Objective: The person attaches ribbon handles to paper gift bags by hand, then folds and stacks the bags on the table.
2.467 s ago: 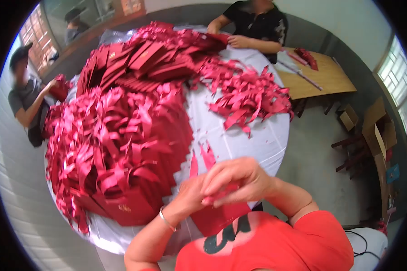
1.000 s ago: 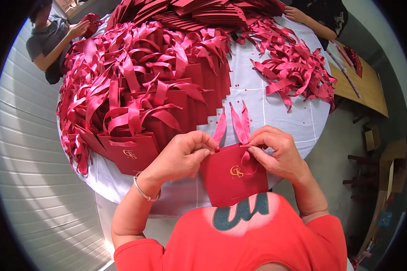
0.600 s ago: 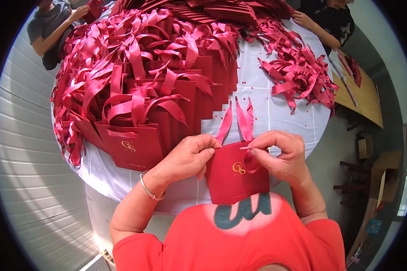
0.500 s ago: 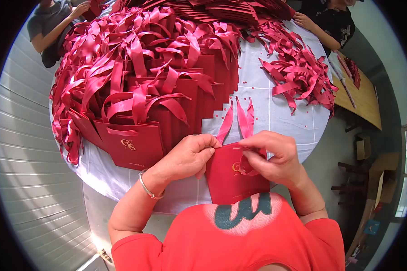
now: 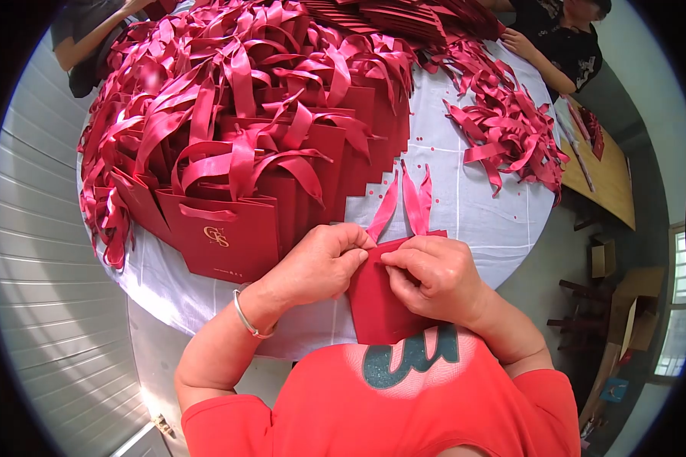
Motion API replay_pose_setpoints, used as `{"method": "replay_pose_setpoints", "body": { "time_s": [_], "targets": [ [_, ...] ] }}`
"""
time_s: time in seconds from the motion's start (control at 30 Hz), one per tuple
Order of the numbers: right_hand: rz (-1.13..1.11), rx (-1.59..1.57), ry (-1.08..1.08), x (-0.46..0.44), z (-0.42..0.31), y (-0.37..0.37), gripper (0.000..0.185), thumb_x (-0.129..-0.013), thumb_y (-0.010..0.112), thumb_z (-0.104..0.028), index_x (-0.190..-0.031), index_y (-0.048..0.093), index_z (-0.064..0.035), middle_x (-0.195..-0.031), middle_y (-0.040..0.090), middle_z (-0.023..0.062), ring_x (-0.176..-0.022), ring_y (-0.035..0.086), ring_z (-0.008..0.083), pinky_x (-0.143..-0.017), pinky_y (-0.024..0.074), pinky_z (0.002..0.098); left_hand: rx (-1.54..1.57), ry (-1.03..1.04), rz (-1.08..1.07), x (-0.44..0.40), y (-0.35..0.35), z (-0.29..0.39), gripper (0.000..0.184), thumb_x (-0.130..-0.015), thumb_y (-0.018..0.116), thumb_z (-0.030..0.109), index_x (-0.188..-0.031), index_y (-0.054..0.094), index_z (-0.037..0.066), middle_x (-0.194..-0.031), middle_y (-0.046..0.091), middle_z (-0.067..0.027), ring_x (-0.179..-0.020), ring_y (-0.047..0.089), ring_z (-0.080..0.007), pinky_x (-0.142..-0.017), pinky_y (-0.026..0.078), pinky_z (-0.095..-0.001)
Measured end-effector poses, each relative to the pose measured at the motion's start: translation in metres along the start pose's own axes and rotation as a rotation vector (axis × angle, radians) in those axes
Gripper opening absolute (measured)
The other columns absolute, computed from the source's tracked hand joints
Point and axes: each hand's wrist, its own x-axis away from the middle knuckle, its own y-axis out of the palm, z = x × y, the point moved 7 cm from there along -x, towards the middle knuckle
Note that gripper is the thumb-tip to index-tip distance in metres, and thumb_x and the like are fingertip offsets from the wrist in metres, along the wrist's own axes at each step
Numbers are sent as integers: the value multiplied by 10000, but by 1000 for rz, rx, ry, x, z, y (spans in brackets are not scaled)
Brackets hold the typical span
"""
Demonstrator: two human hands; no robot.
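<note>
A dark red paper gift bag (image 5: 373, 314) stands upright against the table's near edge, close to my chest. At its top left corner my left hand (image 5: 329, 260) pinches the rim between thumb and fingers. My right hand (image 5: 437, 279) is closed in front of the bag's upper right part, fingertips pinched together near the top edge on ribbon that is mostly hidden. Two pink-red ribbon ends (image 5: 415, 199) stick up behind the bag's rim. The bag's front print is covered by my right hand.
Many finished-looking red bags with ribbon handles (image 5: 229, 236) crowd the table's left side. A heap of loose ribbons (image 5: 511, 141) lies at the right. Flat red bags (image 5: 389, 19) are stacked at the back. Two people are at the far side, one with a hand (image 5: 518, 43) on the table.
My right hand has shifted left and turned over the bag's front, covering the gold print and the ribbon loop that showed below its fingers. My left hand stays at the corner.
</note>
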Motion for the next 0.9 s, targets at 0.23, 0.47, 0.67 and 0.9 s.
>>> {"method": "replay_pose_setpoints", "body": {
  "time_s": [0.23,0.47,0.67,0.9],
  "targets": [
    [18,235,-109,-1,-11,5,174,-683,718,-34,-851,676,-42,-721,595,63,-601,614,209,-527,503,326,-2,15,23,1,0,1,158,-963,493,23,-1030,623,-37,-649,572,-21,-497,509,-71,-458,426,-267],
    [-21,417,-178,1,-23,16,114,-691,671,-90,-720,564,-60,-677,477,50,-564,529,181,-505,455,306,-3,22,7,3,1,0,137,-995,492,24,-1048,609,-24,-694,589,-18,-493,519,-66,-448,404,-236],
    [30,479,-237,-2,-27,22,129,-699,638,-90,-677,512,-78,-667,461,50,-554,511,172,-496,443,293,33,13,20,3,1,0,138,-993,491,13,-1045,612,-28,-705,602,-26,-499,539,-74,-457,427,-241],
    [-110,471,-238,3,-25,29,82,-743,597,-138,-720,543,-81,-681,500,48,-572,545,166,-484,437,293,-21,51,71,6,-2,0,118,-984,522,27,-1025,624,-17,-698,610,-24,-509,561,-84,-463,452,-245]
  ]
}}
